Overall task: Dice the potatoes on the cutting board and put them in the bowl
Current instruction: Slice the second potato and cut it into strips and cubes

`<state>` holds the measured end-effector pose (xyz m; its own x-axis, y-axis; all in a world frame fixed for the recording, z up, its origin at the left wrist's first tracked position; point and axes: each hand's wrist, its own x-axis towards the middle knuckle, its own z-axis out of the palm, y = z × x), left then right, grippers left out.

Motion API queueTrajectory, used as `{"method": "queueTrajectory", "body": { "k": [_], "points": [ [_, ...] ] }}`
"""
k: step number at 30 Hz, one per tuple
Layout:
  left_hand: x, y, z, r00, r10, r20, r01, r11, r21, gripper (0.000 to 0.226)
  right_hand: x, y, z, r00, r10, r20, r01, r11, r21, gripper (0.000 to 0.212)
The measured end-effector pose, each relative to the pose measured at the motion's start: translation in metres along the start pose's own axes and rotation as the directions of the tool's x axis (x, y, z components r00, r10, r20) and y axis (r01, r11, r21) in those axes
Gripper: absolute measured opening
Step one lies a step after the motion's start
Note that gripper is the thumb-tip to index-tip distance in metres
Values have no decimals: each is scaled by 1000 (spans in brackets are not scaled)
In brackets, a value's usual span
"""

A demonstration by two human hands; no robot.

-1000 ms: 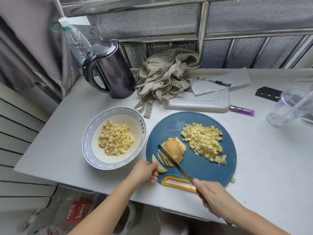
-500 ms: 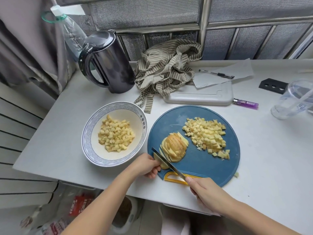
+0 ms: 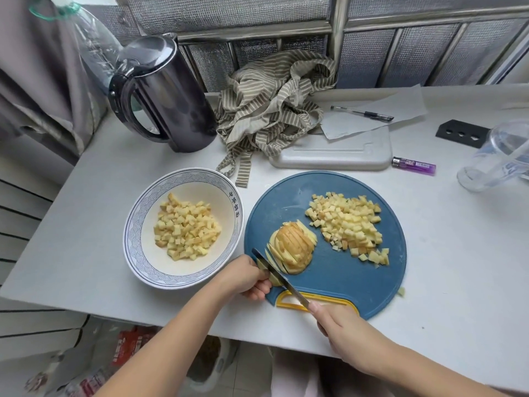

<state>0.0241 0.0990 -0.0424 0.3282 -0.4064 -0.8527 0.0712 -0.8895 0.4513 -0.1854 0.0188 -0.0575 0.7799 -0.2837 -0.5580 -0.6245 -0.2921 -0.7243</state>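
a home cooking corner rather than a fitted kitchen: a plain white table beside a curtain holds an electric kettle, a crumpled striped apron, a blue cutting board, a patterned bowl, and a pen, paper and lighter.

Bowl left of board; sliced potato & dice pile on board; kettle behind bowl.

Sliced potato half lies dome-up on the round blue cutting board; yellow dice heaped beside it; more dice fill the patterned bowl
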Motion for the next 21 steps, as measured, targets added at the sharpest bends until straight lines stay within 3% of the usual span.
{"method": "queueTrajectory", "body": {
  "k": [11, 15, 19, 21],
  "points": [
    [0, 2, -1, 1000, 7, 28, -10, 996, 88, 36, 18, -15, 3, 1000, 25, -16, -26, 998, -56, 49],
    [-3, 0, -1, 1000, -15, 15, 14, 999, 43, 33, 15, -13, 1, 997, 61, -52, -57, 995, 81, 49],
    [-5, -1, -4, 999, -29, 22, 28, 999, 25, 27, 12, -11, -1, 989, 128, 70, -145, 924, 355, 51],
    [-3, 0, -6, 999, -36, 30, 35, 999, 34, 26, 12, -8, -4, 990, 123, 65, -139, 923, 360, 52]
  ]
}}
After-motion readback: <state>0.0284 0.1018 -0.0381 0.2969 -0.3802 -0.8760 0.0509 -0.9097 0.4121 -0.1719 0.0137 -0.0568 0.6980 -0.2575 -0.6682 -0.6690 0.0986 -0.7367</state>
